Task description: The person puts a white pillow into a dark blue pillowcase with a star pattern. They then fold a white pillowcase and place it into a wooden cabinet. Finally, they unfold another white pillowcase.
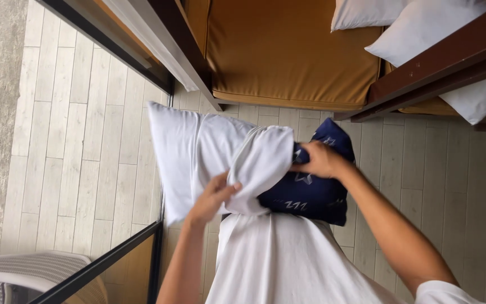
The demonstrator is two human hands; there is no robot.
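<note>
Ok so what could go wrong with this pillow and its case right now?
The white pillowcase is bunched at its opening, where the left hand pinches it; the fabric could slip free. The right hand grips the navy pillow, only partly inside and held in mid-air, so it might drop to the floor.

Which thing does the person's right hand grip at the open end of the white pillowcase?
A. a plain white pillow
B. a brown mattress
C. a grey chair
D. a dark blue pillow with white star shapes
D: the right hand grips the dark blue pillow, patterned with white stars, which sticks out of the white pillowcase, while the left hand holds the bunched edge of the case.
</note>
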